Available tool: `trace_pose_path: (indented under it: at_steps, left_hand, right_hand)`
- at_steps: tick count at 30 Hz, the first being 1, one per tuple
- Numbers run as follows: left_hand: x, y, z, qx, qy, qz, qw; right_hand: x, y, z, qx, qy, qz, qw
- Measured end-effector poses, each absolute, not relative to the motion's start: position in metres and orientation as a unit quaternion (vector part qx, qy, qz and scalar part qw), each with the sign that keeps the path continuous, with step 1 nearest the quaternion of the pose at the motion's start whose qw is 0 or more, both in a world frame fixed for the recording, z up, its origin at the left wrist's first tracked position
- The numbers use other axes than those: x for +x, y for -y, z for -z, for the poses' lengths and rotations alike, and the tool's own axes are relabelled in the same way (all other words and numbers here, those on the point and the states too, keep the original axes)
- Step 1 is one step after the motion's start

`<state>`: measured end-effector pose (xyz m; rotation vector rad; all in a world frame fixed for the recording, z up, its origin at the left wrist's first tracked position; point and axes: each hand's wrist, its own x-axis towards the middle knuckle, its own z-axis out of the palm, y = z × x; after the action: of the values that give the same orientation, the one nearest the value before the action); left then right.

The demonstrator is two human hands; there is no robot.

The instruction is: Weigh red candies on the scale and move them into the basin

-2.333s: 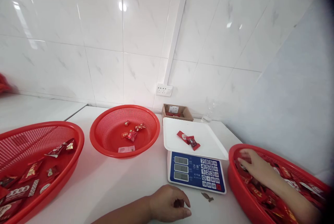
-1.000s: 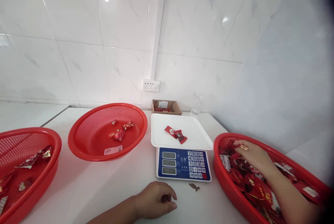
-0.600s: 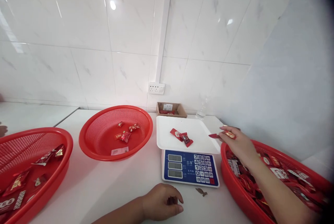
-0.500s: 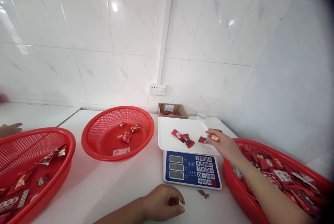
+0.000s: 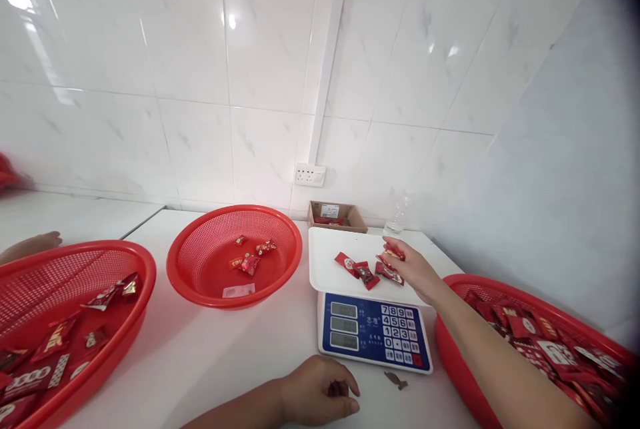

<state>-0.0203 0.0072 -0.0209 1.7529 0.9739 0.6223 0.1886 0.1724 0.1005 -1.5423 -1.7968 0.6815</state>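
Note:
Above the white pan [image 5: 323, 269] of a digital scale [image 5: 375, 332], my right hand [image 5: 407, 266] is closed on a red-wrapped candy [image 5: 393, 253]. Beneath its fingertips, another red candy [image 5: 390, 274] lies on the pan. Close by are a candy with a dark centre [image 5: 367, 274] and a narrow red packet [image 5: 347, 263]. My left hand [image 5: 320, 389] rests on the table in front of the scale. Its fingers are loosely curled, a gap shows between thumb and forefinger, and it holds nothing. The scale's digits are too faint to read.
Red baskets of candies stand at the right [image 5: 453, 349] and left [image 5: 145, 296]. A third basket [image 5: 175, 276], holding several candies, is behind. A cardboard box [image 5: 357, 219] and clear plastic bottle [image 5: 395, 219] stand near the wall. Another person's hand [image 5: 37, 244] shows far left.
One candy, previously at my right fingertips, now lies on the pan beside the others. My right hand has shifted slightly, still holding a candy. My left hand stays put; the view has tilted a little.

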Motion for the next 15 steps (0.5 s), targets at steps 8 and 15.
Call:
trace_pose_path:
  at_steps: [8, 15]
  left_hand:
    - [-0.0199, -0.0076, 0.0223, 0.727, -0.404, -0.253, 0.494]
    - [-0.0200, -0.0080, 0.0247, 0.727, -0.404, -0.251, 0.495]
  right_hand:
    - [0.1849, -0.1754, -0.0983, -0.590, 0.686, -0.259, 0.338]
    - [0.1795, -0.1723, -0.0944, -0.554, 0.675, -0.354, 0.336]
